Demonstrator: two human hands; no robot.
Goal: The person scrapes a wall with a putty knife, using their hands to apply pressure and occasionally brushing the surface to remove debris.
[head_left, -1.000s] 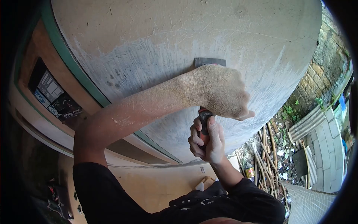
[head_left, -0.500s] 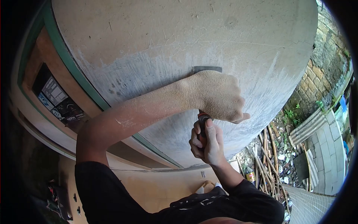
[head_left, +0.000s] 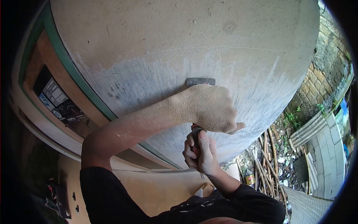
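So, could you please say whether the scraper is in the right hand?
In: the right hand wraps the scraper's handle, thumb along it.

The beige wall [head_left: 167, 56] is streaked blue-grey, the blade [head_left: 201, 81] dark grey, the frame [head_left: 71, 69] green.

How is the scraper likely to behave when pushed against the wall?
The scraper blade looks straight, so it is probably stiff. With the right hand around its handle, it seems unlikely to twist much. The dusty left hand suggests a possibly slippery hold.

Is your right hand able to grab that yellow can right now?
Probably not: the right hand is wrapped around the scraper handle, and the yellow can looks far below, beside the sticks.
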